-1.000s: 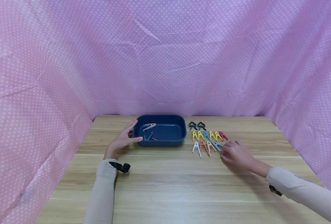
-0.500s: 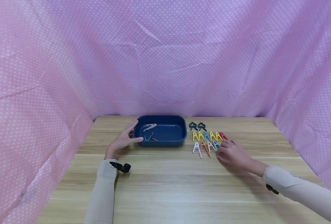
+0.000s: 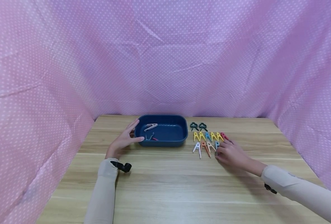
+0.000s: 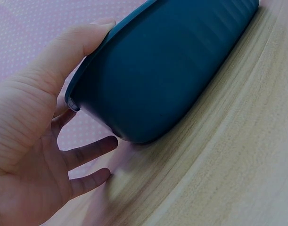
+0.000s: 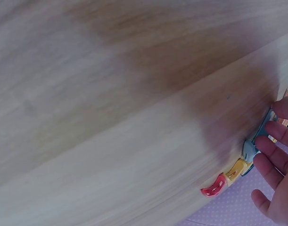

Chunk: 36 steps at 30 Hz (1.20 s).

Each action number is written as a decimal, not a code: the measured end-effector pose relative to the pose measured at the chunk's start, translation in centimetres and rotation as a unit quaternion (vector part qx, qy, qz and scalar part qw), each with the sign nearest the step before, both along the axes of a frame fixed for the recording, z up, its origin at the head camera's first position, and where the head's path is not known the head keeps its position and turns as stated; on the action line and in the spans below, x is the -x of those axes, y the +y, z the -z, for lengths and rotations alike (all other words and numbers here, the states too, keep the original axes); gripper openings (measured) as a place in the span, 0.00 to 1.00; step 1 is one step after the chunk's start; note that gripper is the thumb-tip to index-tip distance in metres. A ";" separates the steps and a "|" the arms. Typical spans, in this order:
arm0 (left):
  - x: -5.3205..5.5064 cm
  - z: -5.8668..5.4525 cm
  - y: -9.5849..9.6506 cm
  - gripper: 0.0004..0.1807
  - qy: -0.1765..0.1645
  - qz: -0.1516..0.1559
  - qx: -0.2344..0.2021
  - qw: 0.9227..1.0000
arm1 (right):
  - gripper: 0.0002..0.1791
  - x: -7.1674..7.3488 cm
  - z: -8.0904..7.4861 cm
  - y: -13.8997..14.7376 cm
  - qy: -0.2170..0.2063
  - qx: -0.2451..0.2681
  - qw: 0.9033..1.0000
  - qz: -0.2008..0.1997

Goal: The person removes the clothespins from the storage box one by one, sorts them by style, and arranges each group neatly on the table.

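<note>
My left hand spans the left end of a dark blue basin, fingers spread. In the left wrist view its thumb lies over the rim and the lower fingers stand off the wall. My right hand is at the end of the front row of clothespins, holding a grey-blue clothespin by its legs with thumb and fingers; the hand partly hides it. Left of it lie a peach clothespin, an orange clothespin and a white clothespin. In the basin are a pale pink clothespin and smaller teal and red pieces.
Behind the front row runs a row of yellow, blue and red clothespins. Two dark green clips lie farther back, right of the basin. The wooden table ends at a pink dotted curtain.
My right hand has slid left with the grey-blue clothespin, which has turned from slanted to more upright and sits closer to the peach one. The left hand stays at the basin.
</note>
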<state>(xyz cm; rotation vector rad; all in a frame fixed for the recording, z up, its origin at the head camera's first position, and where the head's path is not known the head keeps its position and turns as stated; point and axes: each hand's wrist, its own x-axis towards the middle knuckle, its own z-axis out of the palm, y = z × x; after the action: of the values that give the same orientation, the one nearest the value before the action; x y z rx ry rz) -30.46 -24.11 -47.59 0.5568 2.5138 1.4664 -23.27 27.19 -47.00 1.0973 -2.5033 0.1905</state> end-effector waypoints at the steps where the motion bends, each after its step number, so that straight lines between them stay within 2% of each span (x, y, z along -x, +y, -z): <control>1: 0.0 0.0 0.0 0.53 0.000 0.001 0.001 1.000 | 0.09 0.0 0.0 0.0 -0.001 0.000 1.000 0.001; 18: 0.0 0.0 -0.1 0.53 -0.005 0.001 -0.015 1.000 | 0.07 -0.2 -0.1 0.0 -0.008 -0.011 1.000 0.019; 25: 0.0 -0.1 -0.1 0.54 0.000 0.000 -0.002 1.000 | 0.08 -0.4 -0.6 -0.2 -0.006 -0.005 1.000 0.016; 32: 0.0 0.2 -0.1 0.53 0.002 -0.001 0.002 1.000 | 0.09 -0.1 -0.9 -0.6 -0.027 -0.004 0.999 0.027; 36: 0.0 0.2 0.0 0.53 -0.003 -0.003 -0.001 1.000 | 0.10 0.2 -1.0 -0.8 -0.021 -0.002 0.999 0.024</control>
<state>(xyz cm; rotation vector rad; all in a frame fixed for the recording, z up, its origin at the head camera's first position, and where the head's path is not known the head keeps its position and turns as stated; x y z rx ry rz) -30.50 -24.15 -47.82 0.5464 2.5121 1.4696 -23.47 26.43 -46.04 1.0443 -2.5661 0.1972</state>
